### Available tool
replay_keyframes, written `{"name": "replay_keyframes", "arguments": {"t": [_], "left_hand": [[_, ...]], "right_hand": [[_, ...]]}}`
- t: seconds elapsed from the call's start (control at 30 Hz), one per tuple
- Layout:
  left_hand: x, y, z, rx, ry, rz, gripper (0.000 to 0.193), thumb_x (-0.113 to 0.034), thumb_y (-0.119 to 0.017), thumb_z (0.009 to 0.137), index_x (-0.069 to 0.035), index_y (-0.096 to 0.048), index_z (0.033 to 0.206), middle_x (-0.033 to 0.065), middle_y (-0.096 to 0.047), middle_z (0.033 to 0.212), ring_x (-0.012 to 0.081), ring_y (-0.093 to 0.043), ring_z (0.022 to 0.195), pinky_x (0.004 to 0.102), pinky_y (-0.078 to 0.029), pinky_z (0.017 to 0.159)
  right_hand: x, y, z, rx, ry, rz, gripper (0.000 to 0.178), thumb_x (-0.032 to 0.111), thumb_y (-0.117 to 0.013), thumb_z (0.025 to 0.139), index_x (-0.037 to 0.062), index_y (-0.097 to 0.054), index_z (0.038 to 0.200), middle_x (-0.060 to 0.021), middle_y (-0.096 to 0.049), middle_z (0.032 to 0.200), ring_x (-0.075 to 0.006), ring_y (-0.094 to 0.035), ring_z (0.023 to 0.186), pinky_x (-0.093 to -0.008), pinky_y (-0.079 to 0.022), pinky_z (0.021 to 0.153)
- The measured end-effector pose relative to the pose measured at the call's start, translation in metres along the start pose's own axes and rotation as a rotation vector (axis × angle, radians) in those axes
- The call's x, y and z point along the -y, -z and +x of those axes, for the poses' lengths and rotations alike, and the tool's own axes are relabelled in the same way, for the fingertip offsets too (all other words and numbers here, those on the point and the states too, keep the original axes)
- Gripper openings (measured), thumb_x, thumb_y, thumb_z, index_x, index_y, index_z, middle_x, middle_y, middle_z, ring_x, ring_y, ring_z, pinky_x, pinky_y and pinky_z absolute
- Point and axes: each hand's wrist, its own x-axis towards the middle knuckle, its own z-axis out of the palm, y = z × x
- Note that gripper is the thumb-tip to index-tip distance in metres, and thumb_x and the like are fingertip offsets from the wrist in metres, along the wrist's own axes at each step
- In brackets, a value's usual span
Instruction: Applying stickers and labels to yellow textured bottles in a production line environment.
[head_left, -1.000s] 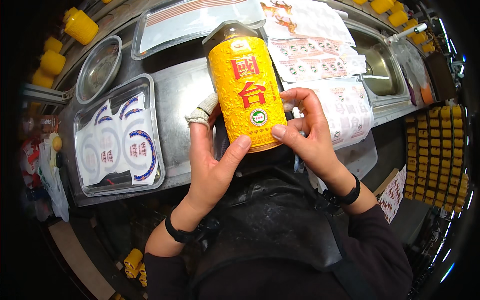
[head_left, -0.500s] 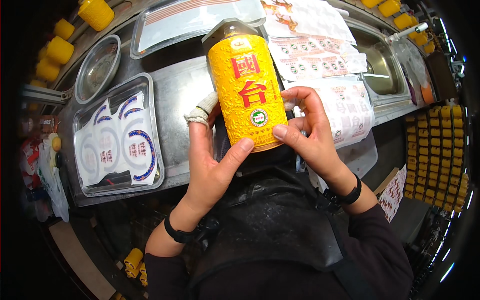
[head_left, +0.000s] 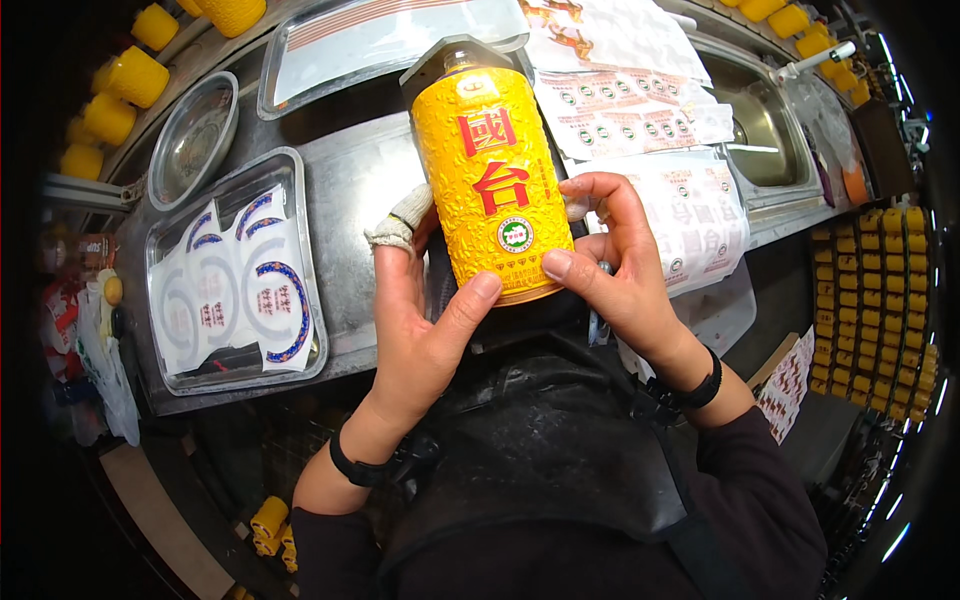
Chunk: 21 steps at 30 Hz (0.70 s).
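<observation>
A yellow bottle (head_left: 490, 180) with an embossed surface, large red characters and a small round green-and-white emblem is held between my two hands, tilted, its neck pointing away from me. My left hand (head_left: 415, 310) grips its lower left side, thumb pressed near the base; a knitted cloth cover wraps one fingertip. On the lower right side, my right hand (head_left: 620, 260) pinches the bottle with thumb and bent forefinger, and a pale cover shows on the forefinger's tip. Fingers beneath the bottle are hidden. Behind its neck is a grey angular plate (head_left: 425, 72).
On the metal bench, a tray (head_left: 318, 345) of blue-patterned decal sheets lies left, below a round bowl (head_left: 190, 145). Another tray (head_left: 268, 95) stands at the back. Printed sheets (head_left: 640, 110) and a sink (head_left: 770, 150) are right. Yellow containers (head_left: 135, 78) line the far left.
The yellow containers at the far left have shifted up and to the right. My hands and the bottle have barely moved.
</observation>
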Motion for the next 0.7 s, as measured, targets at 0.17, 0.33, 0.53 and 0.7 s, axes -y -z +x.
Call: {"name": "replay_keyframes", "arguments": {"t": [0.17,0.33,0.53,0.7], "left_hand": [[-0.0008,0.0001,0.0004,0.016,-0.004,0.011,0.071,-0.015,-0.068,0.085,0.004,-0.029,0.14,0.0185,-0.041,0.137,0.027,-0.039,0.131,0.0399,-0.026,0.112],[-0.0027,0.0002,0.0008,0.023,0.004,0.006,0.072,-0.015,-0.068,0.085,0.004,-0.028,0.141,0.019,-0.04,0.138,0.0274,-0.038,0.132,0.0404,-0.025,0.113],[-0.0025,-0.0008,0.0,0.019,0.012,0.048,0.074,-0.017,-0.07,0.084,0.004,-0.028,0.141,0.0188,-0.039,0.139,0.0277,-0.038,0.132,0.0406,-0.025,0.113],[-0.0025,-0.0008,0.0012,0.025,0.009,0.03,0.075,-0.016,-0.07,0.084,0.003,-0.027,0.142,0.0188,-0.039,0.14,0.0277,-0.037,0.132,0.0407,-0.025,0.113]], "right_hand": [[0.0022,-0.0005,0.0007,-0.006,-0.002,0.023,0.054,0.008,-0.074,0.081,0.002,-0.042,0.124,-0.008,-0.047,0.116,-0.0021,-0.057,0.066,-0.0147,-0.046,0.054],[-0.0017,0.0054,0.0031,0.022,-0.023,0.104,0.053,0.008,-0.072,0.082,0.0017,-0.041,0.125,-0.0086,-0.046,0.116,-0.0031,-0.058,0.067,-0.015,-0.047,0.057],[-0.0028,0.0021,0.0008,0.0,-0.012,0.092,0.051,0.008,-0.071,0.083,0.0012,-0.042,0.124,-0.0094,-0.046,0.118,-0.0034,-0.058,0.068,-0.0152,-0.047,0.057],[0.0,0.0063,-0.0001,0.048,-0.006,0.056,0.048,0.008,-0.068,0.086,0.0007,-0.042,0.125,-0.0099,-0.047,0.122,-0.0054,-0.06,0.072,-0.0169,-0.049,0.061]]}}
